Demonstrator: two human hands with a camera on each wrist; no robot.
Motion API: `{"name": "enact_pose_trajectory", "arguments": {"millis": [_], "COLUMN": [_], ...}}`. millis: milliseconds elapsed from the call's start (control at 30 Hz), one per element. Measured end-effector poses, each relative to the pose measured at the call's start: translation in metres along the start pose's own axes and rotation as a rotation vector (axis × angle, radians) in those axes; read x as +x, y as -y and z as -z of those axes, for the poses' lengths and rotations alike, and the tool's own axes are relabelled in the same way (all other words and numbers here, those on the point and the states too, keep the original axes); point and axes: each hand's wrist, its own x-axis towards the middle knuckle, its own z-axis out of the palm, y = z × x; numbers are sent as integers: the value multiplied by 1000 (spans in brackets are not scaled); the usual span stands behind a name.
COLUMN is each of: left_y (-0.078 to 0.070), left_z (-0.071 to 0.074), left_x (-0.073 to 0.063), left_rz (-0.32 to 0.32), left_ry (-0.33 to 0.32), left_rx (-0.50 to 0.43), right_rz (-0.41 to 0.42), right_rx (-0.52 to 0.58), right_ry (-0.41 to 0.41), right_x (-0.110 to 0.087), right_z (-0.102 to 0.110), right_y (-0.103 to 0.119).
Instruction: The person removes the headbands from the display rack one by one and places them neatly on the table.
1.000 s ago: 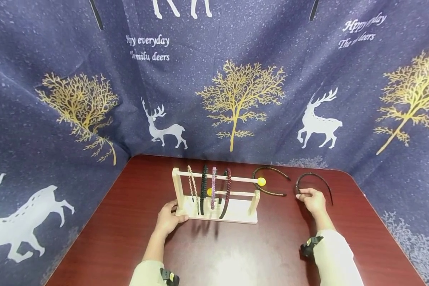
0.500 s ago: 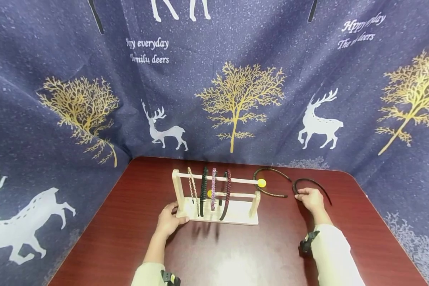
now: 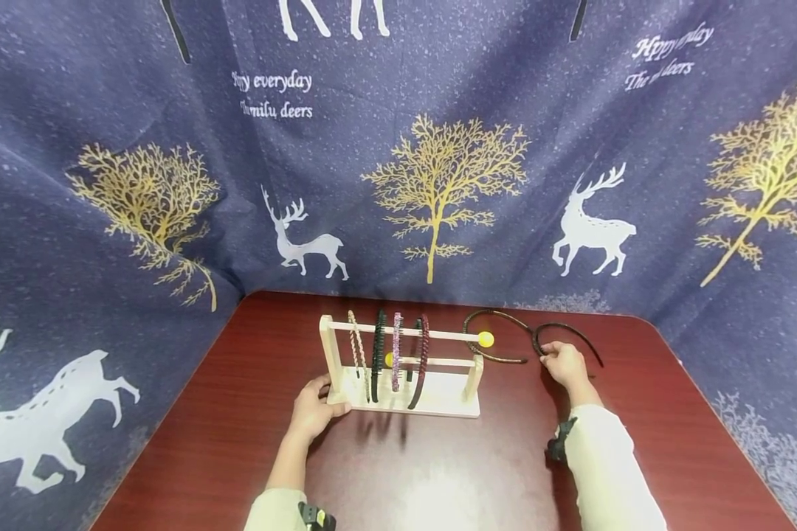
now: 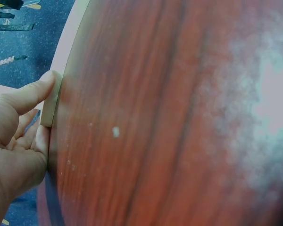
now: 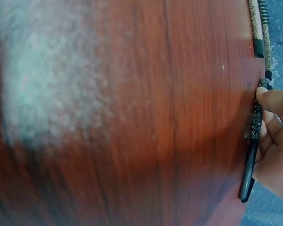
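Note:
My left hand [image 3: 312, 408] grips the left end of a pale wooden headband rack [image 3: 445, 391], thumb on the front edge of its base. In the left wrist view the thumb [image 4: 35, 92] and fingers pinch the base's corner. Several headbands hang on the rack's upper bar: a braided beige one [image 3: 357, 350], a black one [image 3: 378, 358], a pink glittery one [image 3: 396, 354] and a dark red one [image 3: 423, 361]. To the right, my right hand [image 3: 567, 366] pinches a black glittery headband [image 5: 256, 127] near one end. Its curve meets a gold-brown headband [image 3: 505, 360] lying behind the rack's right end.
Yellow balls [image 3: 485, 339] cap the rack's bars. The reddish-brown table [image 3: 252, 339] ends at a blue cloth backdrop [image 3: 505, 243] printed with deer and trees. Bright glare [image 3: 438, 501] lies on the table's front part.
My right hand has moved left with the black headband, which now overlaps the gold-brown one. The gold-brown headband has shifted slightly left. My left hand and the rack stay in place.

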Motion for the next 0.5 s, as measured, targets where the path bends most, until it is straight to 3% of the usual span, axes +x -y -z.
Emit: {"name": "enact_pose_trajectory", "arguments": {"millis": [233,500], "left_y": [2,3], "left_z": [0,0], "left_x": [1,1], "left_rz": [-15,-21], "left_ry": [-3,-6], "left_rx": [10,17], "right_rz": [19,166], "right_rx": [-15,-88], "right_ry": [12,24], "right_x": [0,-14], "right_z": [0,13], "right_y": [-2,9]}}
